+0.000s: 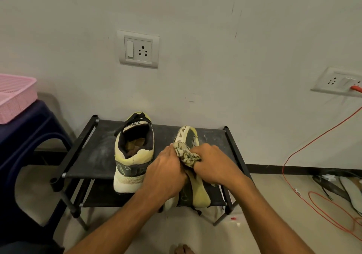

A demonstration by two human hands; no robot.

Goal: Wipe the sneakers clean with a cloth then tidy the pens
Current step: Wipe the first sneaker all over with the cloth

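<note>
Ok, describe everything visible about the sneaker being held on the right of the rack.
The yellow, black and off-white sneaker lies tipped on its side on the black fabric shoe rack, toe toward the wall, pale sole facing left. The left hand steadies it; the right hand presses a patterned beige cloth against its upper. It looks worn.

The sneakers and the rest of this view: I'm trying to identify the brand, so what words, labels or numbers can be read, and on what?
"Z-PLUS", or close to it: on the tongue label of the left sneaker, seen upside down and partly blurred, so the reading is uncertain.
Dark markings on the cloth: blurred; I cannot tell whether they are letters.
Right sneaker, wall sockets: no readable text.
</note>
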